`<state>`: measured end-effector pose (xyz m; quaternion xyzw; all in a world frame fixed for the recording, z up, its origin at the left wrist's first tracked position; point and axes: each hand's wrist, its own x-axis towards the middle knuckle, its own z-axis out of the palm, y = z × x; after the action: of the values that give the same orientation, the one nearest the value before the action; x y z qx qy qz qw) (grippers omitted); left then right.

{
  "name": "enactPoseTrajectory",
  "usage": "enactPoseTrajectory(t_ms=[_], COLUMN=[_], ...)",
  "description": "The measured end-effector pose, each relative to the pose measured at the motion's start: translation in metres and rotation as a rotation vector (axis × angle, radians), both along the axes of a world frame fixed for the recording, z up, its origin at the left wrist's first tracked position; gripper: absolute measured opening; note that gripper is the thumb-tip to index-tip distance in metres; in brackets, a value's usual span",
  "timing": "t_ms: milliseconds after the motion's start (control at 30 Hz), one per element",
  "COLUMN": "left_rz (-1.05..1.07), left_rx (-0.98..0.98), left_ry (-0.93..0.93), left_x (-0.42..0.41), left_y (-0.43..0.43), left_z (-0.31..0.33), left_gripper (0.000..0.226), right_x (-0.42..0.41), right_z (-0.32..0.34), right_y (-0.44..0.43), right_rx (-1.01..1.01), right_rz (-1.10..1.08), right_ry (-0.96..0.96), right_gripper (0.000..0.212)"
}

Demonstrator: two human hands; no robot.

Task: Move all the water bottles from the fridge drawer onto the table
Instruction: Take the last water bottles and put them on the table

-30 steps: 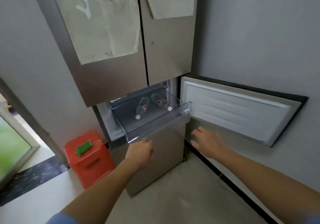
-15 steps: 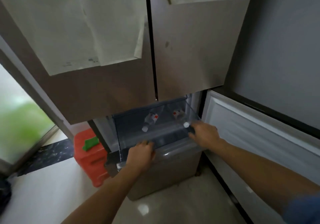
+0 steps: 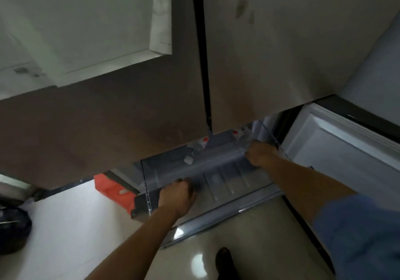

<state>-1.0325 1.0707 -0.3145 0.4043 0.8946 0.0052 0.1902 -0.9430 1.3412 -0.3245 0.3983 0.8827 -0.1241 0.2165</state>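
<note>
Gripping the drawer [image 3: 216,167]: two hands [image 3: 176,195] [image 3: 260,153], two bottles [image 3: 195,149] [image 3: 240,134] inside.

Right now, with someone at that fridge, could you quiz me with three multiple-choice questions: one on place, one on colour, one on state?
1. Where are the bottles?
A. on the floor
B. in the drawer
C. on the box

2. What colour is the box beside the fridge?
A. red
B. blue
C. yellow

3. What are the hands doing?
A. hanging free
B. holding bottles
C. gripping the drawer

Answers: B, they lie behind its clear front wall; A, red shows left of the drawer; C, the left hand and right hand both clasp its front.
</note>
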Motion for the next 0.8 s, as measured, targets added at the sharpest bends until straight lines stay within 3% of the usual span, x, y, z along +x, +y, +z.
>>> enactPoseTrajectory(t_ms=[133,267,433,600,667,733,800], left_rz=[0.094,0.237,0.367,0.549,0.493,0.456,0.395], left_rx=[-0.070,-0.020,0.083,0.139,0.204,0.137,0.151], left_ry=[-0.071,-0.105,-0.124,-0.188,-0.116,-0.194,-0.144], left_x=[-0.023,-0.040,-0.069,-0.062,-0.057,-0.052,-0.043], left_y=[0.003,0.023,0.063,0.095,0.096,0.093,0.089], left_z=[-0.020,-0.031,-0.064,-0.060,-0.065,-0.082,-0.084], left_gripper=[0.035,0.048,0.080,0.059,0.049,0.046,0.044], right_x=[-0.011,-0.009,0.010,0.033,0.045,0.056,0.065], right_z=[-0.021,-0.020,-0.005,0.018,0.026,0.032,0.038], right_y=[0.005,0.003,-0.004,-0.005,-0.004,-0.002,-0.003], right_rx=[-0.009,-0.089,-0.083,-0.063,-0.037,0.035,0.110], right_rz=[0.015,0.045,0.106,0.036,0.021,0.036,0.055], right_ry=[-0.057,-0.099,-0.085,0.068,0.173,0.263,0.348], right_gripper=[0.030,0.025,0.040,0.040,0.034,0.027,0.026])
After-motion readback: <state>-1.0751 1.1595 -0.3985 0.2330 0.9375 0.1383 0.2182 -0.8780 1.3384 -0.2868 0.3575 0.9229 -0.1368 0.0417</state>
